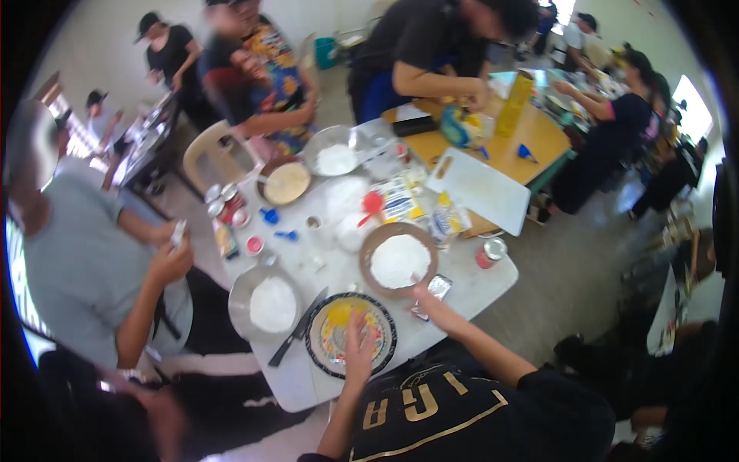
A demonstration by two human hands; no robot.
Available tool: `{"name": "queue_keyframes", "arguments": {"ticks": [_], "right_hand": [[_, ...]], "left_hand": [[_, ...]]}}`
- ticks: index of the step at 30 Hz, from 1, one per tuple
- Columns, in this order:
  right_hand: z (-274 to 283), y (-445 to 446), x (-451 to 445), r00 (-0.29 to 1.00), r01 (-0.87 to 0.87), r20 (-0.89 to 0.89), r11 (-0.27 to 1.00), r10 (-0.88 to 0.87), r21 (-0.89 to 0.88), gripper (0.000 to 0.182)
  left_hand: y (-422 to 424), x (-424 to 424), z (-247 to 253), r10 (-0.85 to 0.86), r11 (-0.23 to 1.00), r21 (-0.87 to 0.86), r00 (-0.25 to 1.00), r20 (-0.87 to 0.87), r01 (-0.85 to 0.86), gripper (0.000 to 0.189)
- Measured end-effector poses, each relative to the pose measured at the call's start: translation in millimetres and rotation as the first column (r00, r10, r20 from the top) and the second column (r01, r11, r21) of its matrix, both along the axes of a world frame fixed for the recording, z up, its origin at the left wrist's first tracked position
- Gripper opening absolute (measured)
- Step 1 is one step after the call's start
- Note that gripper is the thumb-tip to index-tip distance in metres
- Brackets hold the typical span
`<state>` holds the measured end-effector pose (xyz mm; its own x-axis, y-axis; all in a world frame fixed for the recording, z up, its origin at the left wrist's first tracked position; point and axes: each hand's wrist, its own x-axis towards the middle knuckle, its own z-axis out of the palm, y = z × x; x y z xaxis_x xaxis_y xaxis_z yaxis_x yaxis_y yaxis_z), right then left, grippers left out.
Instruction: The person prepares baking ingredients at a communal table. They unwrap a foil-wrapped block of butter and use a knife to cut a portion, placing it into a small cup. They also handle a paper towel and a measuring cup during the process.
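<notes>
My left hand (360, 349) is over a patterned plate with a dark rim (388, 352), its fingers apart near the yellow egg (340, 313) on it. My right hand (424, 289) reaches to the near edge of a brown bowl of white powder (400, 261); its fingers are blurred, and whether they touch the bowl I cannot tell. A foil-wrapped block (440, 287) lies beside and partly under that hand. Left of the plate rests a black-handled knife (287, 345), next to a metal bowl of white powder (273, 304).
Further back stand a bowl of pale batter (287, 183), another bowl of powder (336, 160), a red measuring scoop (372, 202) and blue scoops (269, 216). A can (491, 252) is near the right edge, a white cutting board (479, 190) beyond. People stand left and across.
</notes>
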<state>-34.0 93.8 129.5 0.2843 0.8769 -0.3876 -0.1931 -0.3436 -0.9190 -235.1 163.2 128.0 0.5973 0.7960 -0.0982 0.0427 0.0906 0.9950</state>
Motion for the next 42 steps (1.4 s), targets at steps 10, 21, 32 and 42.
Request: {"name": "queue_keyframes", "arguments": {"ticks": [10, 21, 32, 42], "right_hand": [[29.6, 28.2, -40.3, 0.668, -0.056, -0.728, 0.986, 0.156, 0.16, 0.075], [-6.6, -19.8, 17.2, 0.908, -0.076, -0.418, 0.993, 0.032, -0.089, 0.055], [-11.2, -14.5, -4.8, 0.949, -0.214, -0.27, 0.963, 0.165, -0.165, 0.052], [-82.1, -38.1, 23.4, 0.552, -0.145, 0.52, 0.689, 0.652, -0.71, 0.089]], "left_hand": [[-7.1, 9.6, -16.0, -0.018, 0.551, 0.574, 0.696, -0.718, 0.606, 0.075], [1.0, -60.6, -64.0, 0.162, 0.924, 0.324, 0.563, -0.811, 0.201, 0.087], [-1.7, -53.9, -76.6, 0.14, 0.923, 0.341, 0.669, -0.73, 0.18, 0.086], [-9.1, -58.7, -87.3, 0.181, 0.901, 0.392, 0.66, -0.729, 0.186, 0.091]]}}
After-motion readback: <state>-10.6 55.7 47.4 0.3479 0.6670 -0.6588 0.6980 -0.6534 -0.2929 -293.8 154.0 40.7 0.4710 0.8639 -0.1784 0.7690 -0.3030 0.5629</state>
